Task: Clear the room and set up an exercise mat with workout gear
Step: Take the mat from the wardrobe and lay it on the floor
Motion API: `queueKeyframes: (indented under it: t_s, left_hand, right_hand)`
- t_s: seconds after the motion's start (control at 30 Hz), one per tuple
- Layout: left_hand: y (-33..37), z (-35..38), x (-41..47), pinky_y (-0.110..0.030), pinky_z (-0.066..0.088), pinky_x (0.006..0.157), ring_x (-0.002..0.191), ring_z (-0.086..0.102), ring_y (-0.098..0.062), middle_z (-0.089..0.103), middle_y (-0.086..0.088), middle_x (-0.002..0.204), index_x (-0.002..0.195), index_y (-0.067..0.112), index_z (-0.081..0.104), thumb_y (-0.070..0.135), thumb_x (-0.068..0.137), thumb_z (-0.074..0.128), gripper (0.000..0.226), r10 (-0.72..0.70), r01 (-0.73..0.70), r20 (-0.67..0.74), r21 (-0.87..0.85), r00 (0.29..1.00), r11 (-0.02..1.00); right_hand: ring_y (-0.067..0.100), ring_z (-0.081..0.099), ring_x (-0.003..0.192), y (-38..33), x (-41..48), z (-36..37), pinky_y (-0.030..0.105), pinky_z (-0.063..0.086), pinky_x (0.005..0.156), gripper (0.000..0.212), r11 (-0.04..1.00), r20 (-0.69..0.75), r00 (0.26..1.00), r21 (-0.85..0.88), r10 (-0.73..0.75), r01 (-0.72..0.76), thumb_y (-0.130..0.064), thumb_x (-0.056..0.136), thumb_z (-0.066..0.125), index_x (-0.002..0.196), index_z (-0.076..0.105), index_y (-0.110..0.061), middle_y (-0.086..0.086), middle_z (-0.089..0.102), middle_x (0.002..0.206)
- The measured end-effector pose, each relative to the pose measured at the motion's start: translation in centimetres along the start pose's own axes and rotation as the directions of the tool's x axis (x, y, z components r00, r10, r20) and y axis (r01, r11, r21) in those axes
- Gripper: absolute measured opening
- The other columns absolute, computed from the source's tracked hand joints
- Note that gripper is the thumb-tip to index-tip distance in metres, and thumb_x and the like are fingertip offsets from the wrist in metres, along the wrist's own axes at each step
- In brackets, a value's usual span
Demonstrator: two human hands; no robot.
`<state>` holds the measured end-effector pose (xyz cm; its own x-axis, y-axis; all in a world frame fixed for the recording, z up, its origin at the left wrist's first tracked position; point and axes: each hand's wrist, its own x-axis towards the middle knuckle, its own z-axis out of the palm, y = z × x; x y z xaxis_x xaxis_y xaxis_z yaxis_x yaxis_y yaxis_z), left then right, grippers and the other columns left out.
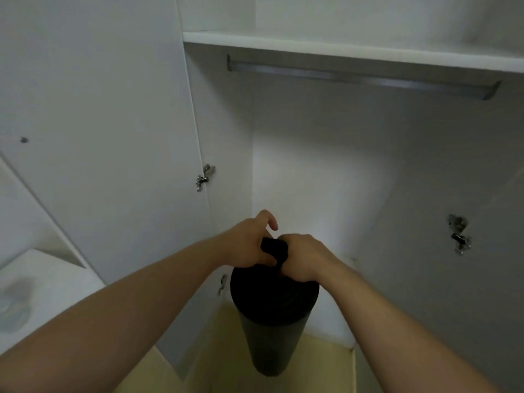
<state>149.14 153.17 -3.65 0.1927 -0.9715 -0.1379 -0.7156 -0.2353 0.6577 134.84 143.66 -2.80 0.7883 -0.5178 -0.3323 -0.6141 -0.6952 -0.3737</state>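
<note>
A rolled dark exercise mat in a black bag (270, 327) stands upright in front of an open white wardrobe, its lower end over the pale yellow floor. Both hands are at its top end. My left hand (249, 245) pinches the black fabric at the top from the left, with the index finger lifted. My right hand (304, 258) grips the same black fabric (274, 246) from the right. The top opening of the roll is hidden under my hands.
The wardrobe's inside holds a white shelf (340, 49) and a metal hanging rail (360, 78). Its left door (107, 137) and right door (459, 251) stand open, hinges showing. A white surface (42, 293) lies at the lower left.
</note>
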Motion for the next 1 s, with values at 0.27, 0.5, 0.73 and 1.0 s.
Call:
queueKeyframes:
  t_s: [0.27, 0.5, 0.73, 1.0]
  left_hand:
    - [-4.2, -0.5, -9.6, -0.024, 0.033, 0.110, 0.136, 0.045, -0.015, 0.047, 0.001, 0.148, 0.148, 0.020, 0.038, 0.044, 0.088, 0.071, 0.072, -0.259, 0.273, -0.631, -0.078, 0.731, 0.959]
    - [-5.3, -4.0, -16.5, -0.046, -0.004, 0.123, 0.153, -0.005, -0.031, -0.002, -0.018, 0.165, 0.155, 0.004, 0.017, 0.014, 0.087, 0.064, 0.083, -0.163, 0.375, -0.987, -0.155, -0.013, 0.914]
    - [-5.9, -8.6, -17.5, -0.039, 0.032, 0.118, 0.141, 0.041, -0.021, 0.042, -0.005, 0.155, 0.155, 0.012, 0.027, 0.038, 0.086, 0.059, 0.080, -0.494, 0.212, -0.869, -0.484, -0.008, 0.849]
    - [-2.6, -5.5, -16.5, -0.022, 0.046, 0.076, 0.079, 0.059, -0.002, 0.063, 0.012, 0.089, 0.108, 0.016, 0.062, 0.041, 0.095, 0.060, 0.029, -0.347, 0.256, -0.931, -0.365, -0.113, 0.895]
  right_hand:
    - [0.016, 0.057, 0.078, -4.6, 0.4, 4.6, 0.024, 0.040, 0.055, 0.015, 0.990, 0.078, 0.989, -0.053, -0.125, 0.130, -0.022, 0.088, 0.053, 0.102, 0.054, -0.019, 0.000, 0.058, 0.094]
    - [0.012, 0.055, 0.074, -8.9, 0.2, 5.9, 0.022, 0.042, 0.056, 0.013, 0.952, 0.153, 0.960, -0.166, -0.234, 0.258, -0.022, 0.092, 0.053, 0.102, 0.058, -0.015, -0.003, 0.054, 0.085]
    - [0.016, 0.058, 0.084, -10.5, -0.5, 5.5, 0.023, 0.042, 0.060, 0.017, 0.924, 0.194, 0.932, -0.175, -0.305, 0.339, -0.022, 0.093, 0.052, 0.109, 0.056, -0.016, -0.001, 0.054, 0.092]
    - [0.017, 0.058, 0.085, -8.2, -1.5, 3.9, 0.026, 0.049, 0.068, 0.023, 0.928, 0.168, 0.934, -0.156, -0.314, 0.340, -0.024, 0.089, 0.060, 0.110, 0.056, -0.017, 0.001, 0.056, 0.099]
